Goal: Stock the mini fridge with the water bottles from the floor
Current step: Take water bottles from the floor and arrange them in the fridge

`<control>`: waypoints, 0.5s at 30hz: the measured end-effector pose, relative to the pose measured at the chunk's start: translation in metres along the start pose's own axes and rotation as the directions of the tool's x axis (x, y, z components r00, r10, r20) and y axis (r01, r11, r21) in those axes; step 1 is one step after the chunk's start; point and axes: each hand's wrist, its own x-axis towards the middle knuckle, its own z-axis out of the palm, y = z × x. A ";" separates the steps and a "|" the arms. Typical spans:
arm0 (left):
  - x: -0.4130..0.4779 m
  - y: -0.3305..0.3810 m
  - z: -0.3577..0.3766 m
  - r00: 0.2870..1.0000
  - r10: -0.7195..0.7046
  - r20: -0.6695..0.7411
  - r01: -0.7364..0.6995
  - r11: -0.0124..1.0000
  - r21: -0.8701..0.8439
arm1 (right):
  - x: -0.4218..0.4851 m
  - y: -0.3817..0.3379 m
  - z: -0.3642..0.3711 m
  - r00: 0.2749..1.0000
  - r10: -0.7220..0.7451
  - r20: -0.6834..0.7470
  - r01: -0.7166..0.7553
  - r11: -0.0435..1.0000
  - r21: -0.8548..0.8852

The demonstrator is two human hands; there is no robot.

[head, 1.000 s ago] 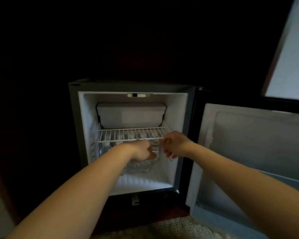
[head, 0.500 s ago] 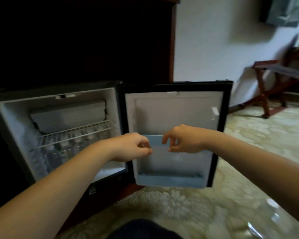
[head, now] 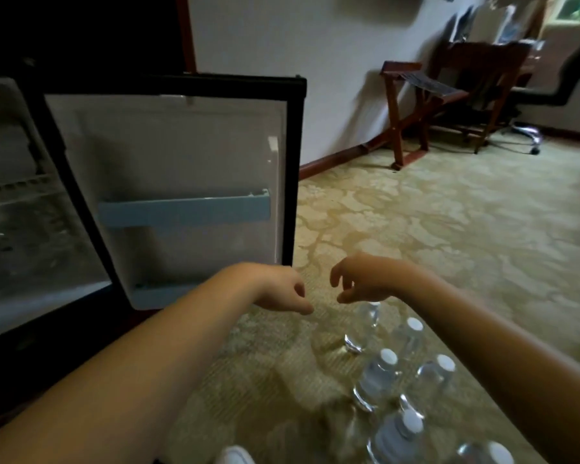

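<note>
Your left hand (head: 282,291) sits just below frame center. Fingers loosely curled, pinching nothing. Your right hand (head: 362,279) is just beside it on the right, with a gap between the two. Its fingers hang relaxed and slightly curled, also empty.

Bottles (head: 379,376) stand on the carpet (head: 449,229) in the lower right of the frame. They're clear with white caps, clustered close together, running from below the right hand down to the bottom edge. The far bottle (head: 359,329) is directly under the right hand, with its top hidden behind the hand. Can't tell if they touch. The left hand is clear of all bottles.

The fridge (head: 31,229) is at the left edge, open, interior blurred. There's a wire shelf across it, and I can't tell what's under the shelf. The door (head: 175,145) is swung open, inner face toward you, filling the upper left to center. One blue door shelf (head: 185,211) runs across its middle. A second sits at the door's bottom edge, partly behind your left forearm. No bottles show in either.

In the background, upper right, a wooden rack (head: 412,105) stands against the wall (head: 282,61). An office chair (head: 523,128) is further right, blurred.
</note>
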 end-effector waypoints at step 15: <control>0.118 0.033 0.184 0.992 -0.075 0.101 0.116 0.854 -0.507 | 0.013 0.073 0.159 0.952 0.256 0.167 -0.258 0.966 -0.010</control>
